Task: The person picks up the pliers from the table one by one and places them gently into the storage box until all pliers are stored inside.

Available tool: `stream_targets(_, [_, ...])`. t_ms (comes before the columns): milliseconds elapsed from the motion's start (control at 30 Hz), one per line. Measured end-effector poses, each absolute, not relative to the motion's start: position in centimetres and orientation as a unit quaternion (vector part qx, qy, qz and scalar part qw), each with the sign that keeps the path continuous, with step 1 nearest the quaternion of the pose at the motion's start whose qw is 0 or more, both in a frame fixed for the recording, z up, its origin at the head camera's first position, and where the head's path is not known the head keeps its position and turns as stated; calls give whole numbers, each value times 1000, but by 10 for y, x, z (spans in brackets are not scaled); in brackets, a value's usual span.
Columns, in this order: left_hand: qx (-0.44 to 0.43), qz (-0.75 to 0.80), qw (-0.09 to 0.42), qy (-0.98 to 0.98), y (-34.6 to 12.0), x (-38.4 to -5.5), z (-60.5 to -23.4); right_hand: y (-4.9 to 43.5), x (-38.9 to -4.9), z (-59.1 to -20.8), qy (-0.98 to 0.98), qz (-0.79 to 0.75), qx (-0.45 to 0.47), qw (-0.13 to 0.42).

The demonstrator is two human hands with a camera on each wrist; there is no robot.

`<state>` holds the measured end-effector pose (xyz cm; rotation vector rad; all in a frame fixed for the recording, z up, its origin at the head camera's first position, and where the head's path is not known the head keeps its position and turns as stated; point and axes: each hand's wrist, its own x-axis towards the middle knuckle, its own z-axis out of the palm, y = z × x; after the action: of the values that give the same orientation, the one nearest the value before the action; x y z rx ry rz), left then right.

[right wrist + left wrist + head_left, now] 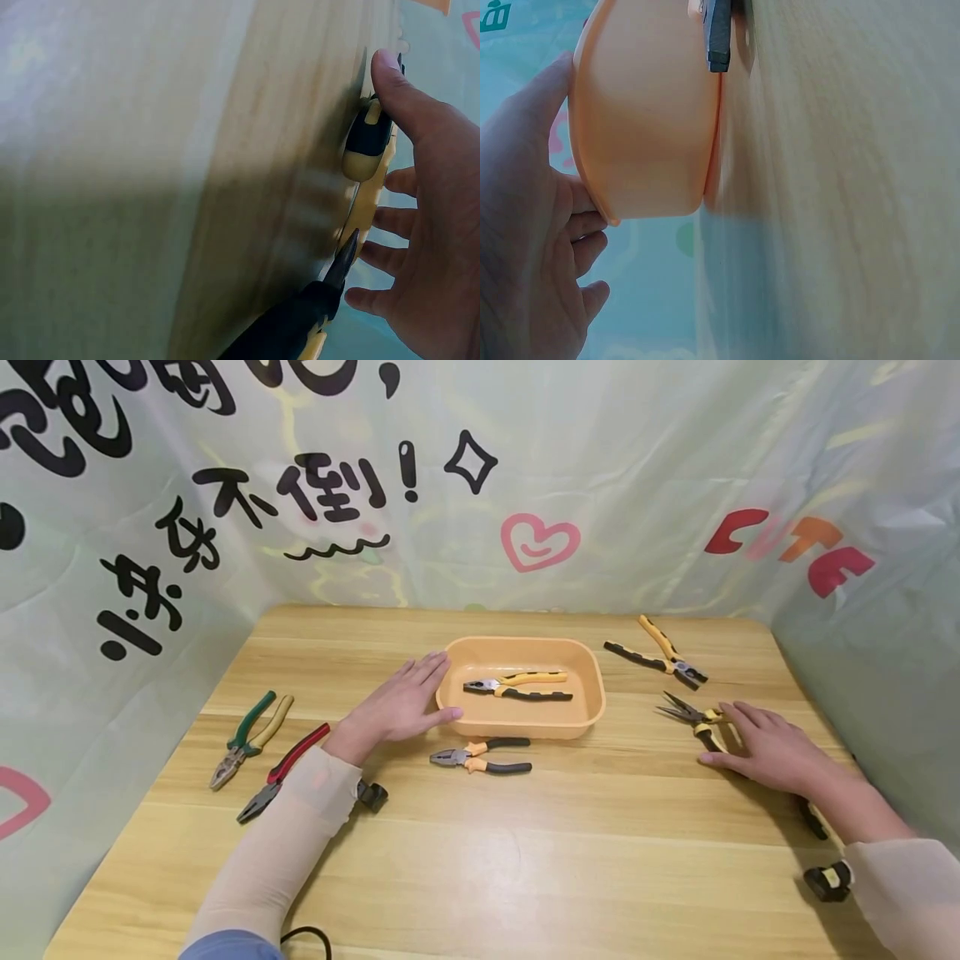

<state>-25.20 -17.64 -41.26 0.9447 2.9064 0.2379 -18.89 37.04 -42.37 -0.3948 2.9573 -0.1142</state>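
Observation:
My left hand (397, 702) rests against the left end of a peach plastic basin (525, 728), fingers along its rim and thumb at the front corner. In the basin lies a pair of pliers (517, 685) with yellow and black handles. On the right, my right hand (780, 747) is over the handles of long-nose pliers (686, 712), whose jaws point left and stand apart. In the right wrist view, the thumb is beside a black-and-yellow handle (367, 142), fingers spread along the far side. Another black-handled tool (281, 326) with a pointed tip lies nearer the wrist.
Orange-and-black pliers (480, 757) lie in front of the basin. Yellow-and-black pliers (663, 653) lie open at back right. Green-and-yellow pliers (247, 739) and red-handled pliers (285, 768) lie left, the latter partly behind the left forearm. A printed cloth (637, 468) hangs around the table.

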Motion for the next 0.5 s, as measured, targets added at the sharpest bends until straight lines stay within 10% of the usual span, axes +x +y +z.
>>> stream_targets(500, [309, 70, 36, 948, -177, -254, -414, 372, -185, -426, 987, -43, -138, 73])
